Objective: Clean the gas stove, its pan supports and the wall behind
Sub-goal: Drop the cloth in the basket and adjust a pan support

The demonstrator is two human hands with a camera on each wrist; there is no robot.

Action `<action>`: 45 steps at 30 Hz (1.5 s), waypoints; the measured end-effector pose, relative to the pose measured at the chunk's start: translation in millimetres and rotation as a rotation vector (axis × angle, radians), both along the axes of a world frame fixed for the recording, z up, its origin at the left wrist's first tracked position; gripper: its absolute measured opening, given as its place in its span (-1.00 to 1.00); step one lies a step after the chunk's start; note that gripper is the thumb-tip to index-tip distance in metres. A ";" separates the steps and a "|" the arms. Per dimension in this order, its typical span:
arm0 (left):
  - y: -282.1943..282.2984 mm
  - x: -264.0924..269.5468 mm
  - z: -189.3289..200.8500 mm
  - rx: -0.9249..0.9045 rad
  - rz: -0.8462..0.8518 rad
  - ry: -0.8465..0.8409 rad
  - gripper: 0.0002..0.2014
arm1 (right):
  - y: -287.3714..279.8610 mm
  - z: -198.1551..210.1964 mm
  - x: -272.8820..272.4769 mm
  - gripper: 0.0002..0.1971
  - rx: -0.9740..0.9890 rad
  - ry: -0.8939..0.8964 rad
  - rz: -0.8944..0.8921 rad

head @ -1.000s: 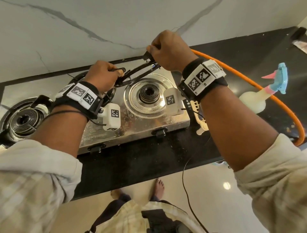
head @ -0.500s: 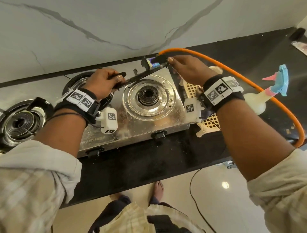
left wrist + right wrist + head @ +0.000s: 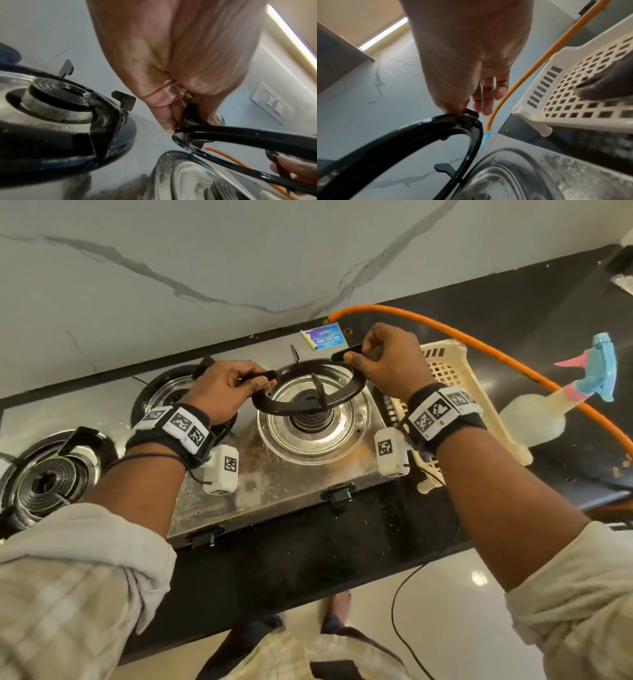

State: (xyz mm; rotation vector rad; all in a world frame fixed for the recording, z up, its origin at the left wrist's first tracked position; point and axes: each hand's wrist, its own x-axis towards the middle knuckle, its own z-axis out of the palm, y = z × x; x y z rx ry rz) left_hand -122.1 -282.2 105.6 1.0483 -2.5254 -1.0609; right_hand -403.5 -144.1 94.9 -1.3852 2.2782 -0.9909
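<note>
A: Item one, the black pan support (image 3: 308, 402)?
B: Ring type, with prongs. Held tilted over the right-hand burner (image 3: 310, 414) of the steel gas stove (image 3: 274, 474), its near edge low toward the burner dish, far edge raised.

A: Hands?
B: Left hand (image 3: 226, 392) at the ring's 9 o'clock, fingers (image 3: 169, 121) and thumb pinching a prong. Right hand (image 3: 387, 364) at 2 o'clock, thumb and forefinger clenched on another prong; remaining fingers (image 3: 488, 102) loosely curled, touching nothing.

A: Other burners?
B: Middle burner (image 3: 61, 93) at 9 o'clock from the held ring, its own support seated. A third burner (image 3: 44, 477) at the far left.

A: Surroundings?
B: Black counter (image 3: 308, 559) carries the stove. Cream plastic basket (image 3: 445, 371) just beside the stove at 3 o'clock. Spray bottle (image 3: 541, 412), blue and pink head, lying beyond it. Orange gas hose (image 3: 479, 344) arcs from the stove's back corner over the basket. White marbled wall (image 3: 239, 261) at 12 o'clock.
</note>
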 end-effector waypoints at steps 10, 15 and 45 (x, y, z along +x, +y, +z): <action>-25.3 -1.5 -0.9 -0.091 -0.060 -0.072 -0.78 | 20.1 -1.5 19.3 -0.83 0.062 0.111 0.200; -31.9 -1.6 -17.5 -0.145 -0.119 -0.090 -0.78 | 47.7 -27.2 49.0 -0.76 0.000 0.160 0.129; -42.0 -17.1 -17.2 -0.194 -0.256 -0.137 -0.74 | 100.1 -51.5 92.1 -0.71 -0.147 0.251 -0.040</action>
